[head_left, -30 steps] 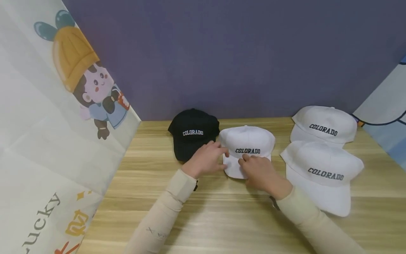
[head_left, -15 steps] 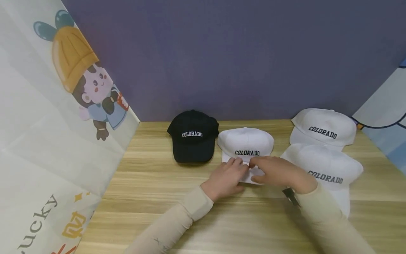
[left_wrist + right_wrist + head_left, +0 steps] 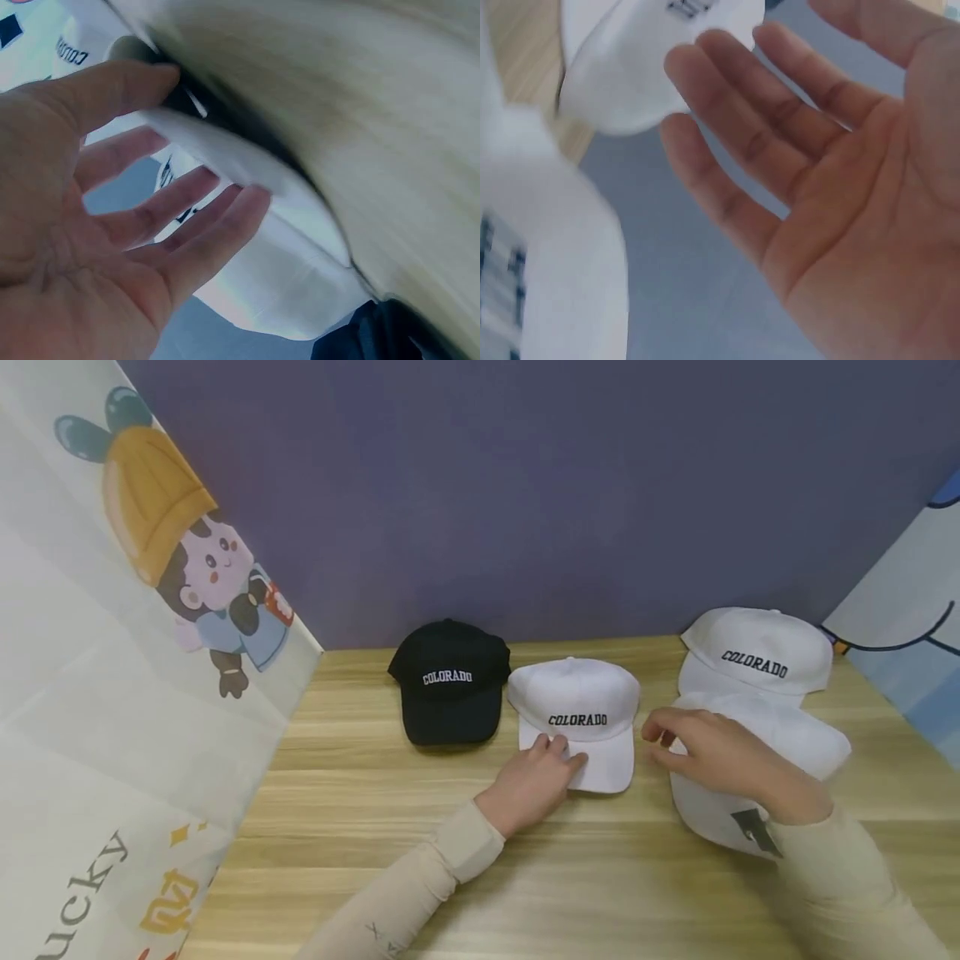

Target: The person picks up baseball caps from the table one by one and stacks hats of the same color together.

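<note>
A white baseball cap (image 3: 573, 693) lettered COLORADO lies on the wooden table, brim toward me. My left hand (image 3: 531, 781) touches its brim (image 3: 225, 150) with loosely bent fingers, the thumb apart, as the left wrist view shows. Up in the air my right hand (image 3: 720, 756) is above the front white cap (image 3: 795, 731) on the right, holding nothing. Its fingers are relaxed and spread in the right wrist view, with white caps (image 3: 645, 67) beyond them. That front cap's lettering is hidden behind the right hand in the head view.
Left of the middle cap sits a black COLORADO cap (image 3: 450, 685). Another white cap (image 3: 757, 652) stands at the back right, partly overlapped by the front one. A dark panel (image 3: 480, 502) rises behind the table (image 3: 337, 827), and a printed sheet (image 3: 112, 693) borders the left.
My right hand has left the middle cap's brim and moved right, over the front right cap. The left hand has shifted from beside the black cap onto the middle cap's brim.
</note>
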`<action>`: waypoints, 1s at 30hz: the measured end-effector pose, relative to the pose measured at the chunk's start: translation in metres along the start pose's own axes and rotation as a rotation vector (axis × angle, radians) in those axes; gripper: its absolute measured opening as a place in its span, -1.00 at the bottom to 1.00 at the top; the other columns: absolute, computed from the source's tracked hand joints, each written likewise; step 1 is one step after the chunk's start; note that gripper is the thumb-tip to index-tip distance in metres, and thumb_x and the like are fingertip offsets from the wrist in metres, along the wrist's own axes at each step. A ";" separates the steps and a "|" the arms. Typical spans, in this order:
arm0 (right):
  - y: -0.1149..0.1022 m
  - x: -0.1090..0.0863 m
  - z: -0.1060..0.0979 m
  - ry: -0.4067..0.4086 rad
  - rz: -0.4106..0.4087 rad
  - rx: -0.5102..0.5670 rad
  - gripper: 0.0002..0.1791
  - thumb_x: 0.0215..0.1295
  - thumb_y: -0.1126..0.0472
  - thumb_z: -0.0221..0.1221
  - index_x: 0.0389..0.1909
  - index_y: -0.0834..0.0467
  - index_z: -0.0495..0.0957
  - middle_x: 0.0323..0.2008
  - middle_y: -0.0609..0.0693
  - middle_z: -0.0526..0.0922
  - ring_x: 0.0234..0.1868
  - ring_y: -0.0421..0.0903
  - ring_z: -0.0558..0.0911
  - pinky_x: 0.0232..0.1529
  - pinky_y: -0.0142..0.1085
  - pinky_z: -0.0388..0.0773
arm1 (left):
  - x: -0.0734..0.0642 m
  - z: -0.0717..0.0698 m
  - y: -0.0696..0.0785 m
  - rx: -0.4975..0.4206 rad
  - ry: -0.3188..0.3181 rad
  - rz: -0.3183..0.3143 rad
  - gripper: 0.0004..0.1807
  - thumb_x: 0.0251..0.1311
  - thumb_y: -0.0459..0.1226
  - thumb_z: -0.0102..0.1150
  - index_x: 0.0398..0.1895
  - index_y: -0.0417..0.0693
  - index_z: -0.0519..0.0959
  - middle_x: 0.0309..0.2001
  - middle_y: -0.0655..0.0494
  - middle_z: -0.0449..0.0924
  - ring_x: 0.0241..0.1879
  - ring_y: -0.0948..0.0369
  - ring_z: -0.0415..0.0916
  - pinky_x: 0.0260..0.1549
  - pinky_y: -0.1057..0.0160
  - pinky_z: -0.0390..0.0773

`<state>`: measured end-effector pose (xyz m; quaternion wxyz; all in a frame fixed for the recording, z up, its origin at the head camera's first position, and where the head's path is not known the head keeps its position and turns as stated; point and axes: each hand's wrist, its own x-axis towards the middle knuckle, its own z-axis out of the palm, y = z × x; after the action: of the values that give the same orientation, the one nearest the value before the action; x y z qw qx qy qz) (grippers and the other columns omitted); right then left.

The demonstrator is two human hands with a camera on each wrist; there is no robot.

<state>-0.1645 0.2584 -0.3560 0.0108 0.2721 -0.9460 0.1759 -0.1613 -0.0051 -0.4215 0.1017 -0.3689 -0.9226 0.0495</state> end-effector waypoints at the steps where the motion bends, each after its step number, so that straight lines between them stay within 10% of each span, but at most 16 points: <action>1: 0.005 -0.003 -0.003 0.012 0.005 -0.008 -0.92 0.31 0.15 0.35 -0.25 -0.06 0.64 -0.32 -0.27 0.66 -0.25 -0.25 0.63 -0.31 -0.29 0.53 | -0.001 -0.001 -0.001 -0.002 -0.003 0.004 -0.62 0.32 -0.15 0.30 0.19 0.18 0.62 -0.01 0.06 0.61 -0.17 0.15 0.54 -0.55 0.31 0.57; 9: 0.032 -0.022 -0.032 0.168 0.078 -0.110 -0.89 0.29 0.18 0.38 -0.34 -0.03 0.61 -0.47 -0.25 0.59 -0.45 -0.39 0.45 -0.49 -0.40 0.39 | -0.003 -0.003 -0.001 -0.023 0.012 0.023 -0.71 0.35 -0.15 0.27 0.11 0.20 0.63 -0.05 0.09 0.60 -0.19 0.16 0.52 -0.58 0.32 0.54; 22: 0.051 -0.026 -0.033 0.178 0.185 -0.154 -0.85 0.28 0.15 0.36 -0.25 0.11 0.63 -0.45 -0.16 0.60 -0.46 -0.28 0.47 -0.46 -0.32 0.38 | -0.001 -0.001 -0.003 -0.004 0.001 0.043 -0.60 0.24 -0.04 0.39 0.14 0.27 0.63 -0.04 0.10 0.61 -0.15 0.16 0.53 -0.54 0.34 0.56; 30: 0.049 -0.028 -0.032 -0.117 0.172 -0.055 -0.85 0.29 0.07 0.38 -0.30 -0.02 0.59 -0.48 -0.25 0.56 -0.47 -0.37 0.42 -0.44 -0.40 0.41 | -0.003 -0.001 -0.004 0.015 0.011 0.035 -0.59 0.24 -0.04 0.39 0.15 0.27 0.63 -0.04 0.10 0.61 -0.16 0.16 0.53 -0.55 0.33 0.56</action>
<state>-0.1686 0.3223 -0.3456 -0.0521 0.1994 -0.9693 0.1339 -0.1615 -0.0103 -0.4202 0.1085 -0.3843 -0.9151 0.0562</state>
